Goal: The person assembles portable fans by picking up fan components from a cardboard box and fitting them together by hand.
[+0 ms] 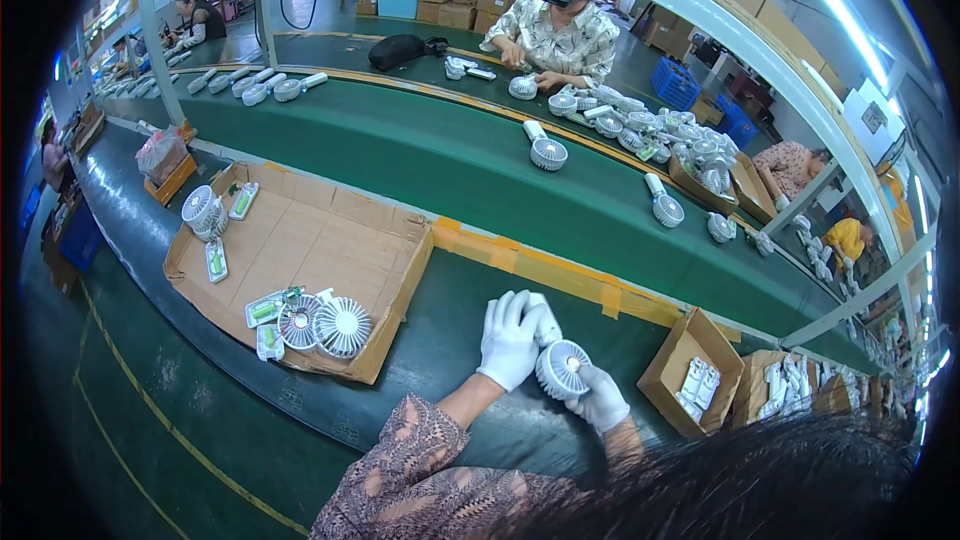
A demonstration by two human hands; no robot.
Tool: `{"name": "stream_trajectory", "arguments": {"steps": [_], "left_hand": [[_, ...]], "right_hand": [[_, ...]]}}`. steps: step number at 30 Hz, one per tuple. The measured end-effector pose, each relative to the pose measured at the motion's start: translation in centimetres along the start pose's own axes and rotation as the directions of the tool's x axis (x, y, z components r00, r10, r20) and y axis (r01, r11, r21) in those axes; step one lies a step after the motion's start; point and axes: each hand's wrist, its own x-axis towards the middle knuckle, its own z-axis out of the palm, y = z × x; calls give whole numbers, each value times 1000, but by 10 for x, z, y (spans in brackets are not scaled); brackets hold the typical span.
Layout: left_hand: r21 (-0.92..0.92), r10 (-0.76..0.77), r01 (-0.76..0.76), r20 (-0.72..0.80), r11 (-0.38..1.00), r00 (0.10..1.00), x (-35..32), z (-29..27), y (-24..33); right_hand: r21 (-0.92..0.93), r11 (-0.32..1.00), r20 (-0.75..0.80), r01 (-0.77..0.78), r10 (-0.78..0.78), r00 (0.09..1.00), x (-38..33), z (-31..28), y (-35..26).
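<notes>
Both my hands wear white gloves and hold one white handheld fan (562,368) above the dark green bench. Closed around the fan's handle end is my left hand (508,345), its fingers over the top. My right hand (602,400) grips the round fan head from its right side, with the slotted grille facing up. To the left stands a shallow cardboard tray (310,212) holding several fan parts. White fan heads (342,327) and opened handles with green parts inside lie at its near corner. More lie at its far left.
A small carton (690,370) with white handle pieces stands right of my hands. Beyond the bench edge, a green conveyor (440,155) carries several fans (548,153). A person (560,30) works across it beside a pile of fans (640,125). Metal posts rise along the line.
</notes>
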Motion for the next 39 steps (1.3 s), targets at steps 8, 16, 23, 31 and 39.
{"name": "stream_trajectory", "arguments": {"steps": [8, 16, 23, 31, 39], "left_hand": [[-43, -105, 104, -27, 994, 994, -9, 9, -9], [16, -133, 134, -47, 991, 990, -11, -4, -18], [48, 93, -92, -30, 995, 995, 16, -107, 10], [585, -490, 293, 210, 756, 846, -13, -239, -94], [675, -412, 51, 387, 736, 825, -6, -225, -107]], "right_hand": [[7, 895, -99, 445, -442, 891, 134, -33, -78], [-331, 832, -169, 444, -516, 840, 179, -37, -71], [-384, 784, -146, 487, -572, 807, 154, -75, -78], [-483, 704, -71, 521, -625, 778, 165, -64, -62], [-655, 587, -37, 476, -654, 756, 146, -50, -39]]}}
